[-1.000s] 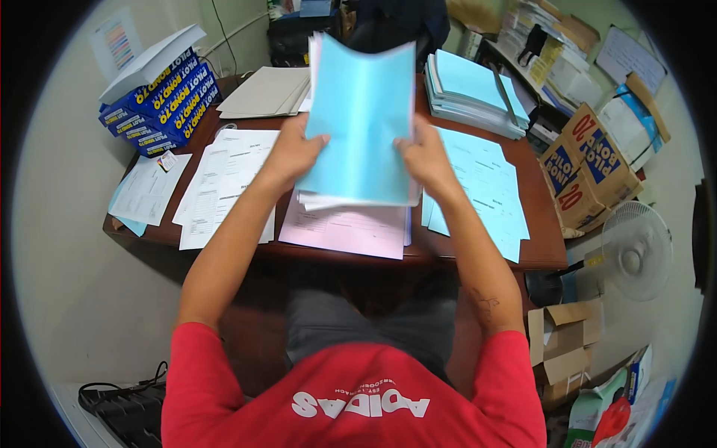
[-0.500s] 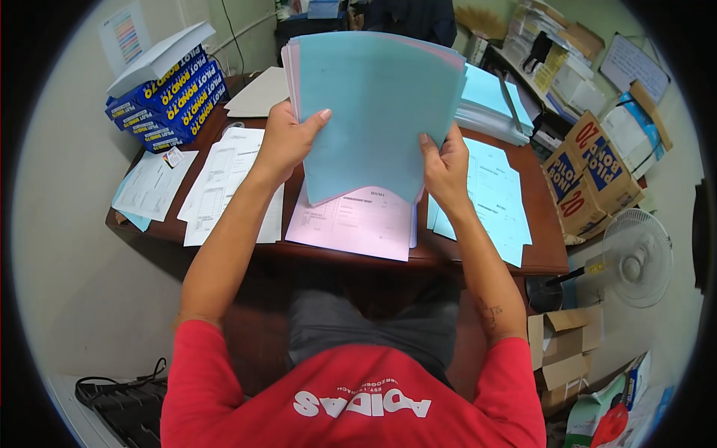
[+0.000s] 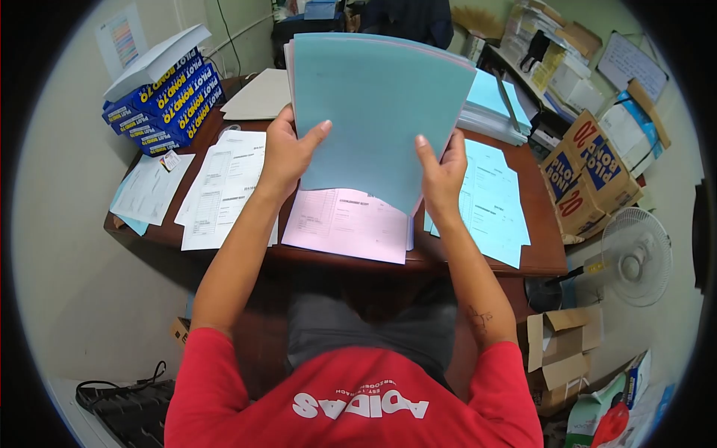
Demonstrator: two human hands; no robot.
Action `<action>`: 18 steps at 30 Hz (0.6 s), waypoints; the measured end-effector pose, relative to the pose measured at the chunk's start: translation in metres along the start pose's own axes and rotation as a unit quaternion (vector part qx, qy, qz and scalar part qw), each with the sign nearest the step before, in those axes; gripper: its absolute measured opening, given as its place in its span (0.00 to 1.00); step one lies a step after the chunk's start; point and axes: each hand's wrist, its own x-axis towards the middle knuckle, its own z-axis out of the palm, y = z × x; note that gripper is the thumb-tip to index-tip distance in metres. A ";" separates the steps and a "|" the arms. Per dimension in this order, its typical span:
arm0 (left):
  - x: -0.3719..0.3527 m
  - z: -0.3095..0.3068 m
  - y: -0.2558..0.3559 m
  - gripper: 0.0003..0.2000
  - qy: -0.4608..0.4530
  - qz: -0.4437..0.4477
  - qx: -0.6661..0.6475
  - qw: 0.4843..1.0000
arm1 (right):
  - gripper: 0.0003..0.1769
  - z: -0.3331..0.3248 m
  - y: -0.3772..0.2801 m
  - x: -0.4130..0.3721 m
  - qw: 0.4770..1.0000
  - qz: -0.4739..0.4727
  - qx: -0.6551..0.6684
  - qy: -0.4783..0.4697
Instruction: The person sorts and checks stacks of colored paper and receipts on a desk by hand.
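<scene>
Upright above the desk is a sheaf of paper (image 3: pixel 373 112), its near sheet plain blue, with pink and white edges showing behind at the left. My left hand (image 3: pixel 293 149) grips its left edge, thumb across the front. On the right edge my right hand (image 3: pixel 444 168) is closed the same way; the fingers behind the sheets are partly hidden. Below the sheaf lies a stack of pink printed forms (image 3: pixel 347 228). White printed forms (image 3: pixel 224 190) lie to the left of it, and blue printed forms (image 3: pixel 485 201) to the right.
Blue ream boxes (image 3: pixel 168 112) are stacked at the desk's left. A thick paper stack (image 3: pixel 493 119) with a dark ruler-like strip (image 3: pixel 511 101) on it stands at the back right. Beyond the right edge are a cardboard carton (image 3: pixel 590 175) and a fan (image 3: pixel 635 257).
The sheaf's right side has shifted slightly right and its lower edge curves differently. My left hand is a little lower, and both hands still hold the sheaf.
</scene>
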 end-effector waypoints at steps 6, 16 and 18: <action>-0.011 0.012 0.000 0.21 0.016 0.043 -0.014 0.999 | 0.18 0.001 -0.003 0.009 0.999 -0.035 -0.006 -0.005; 0.005 -0.005 0.045 0.43 0.241 0.376 0.351 0.823 | 0.14 -0.016 -0.056 0.054 0.975 -0.180 -0.126 -0.013; 0.001 -0.003 0.090 0.43 0.172 0.410 0.410 0.797 | 0.16 -0.018 -0.085 0.064 0.908 -0.297 -0.266 -0.127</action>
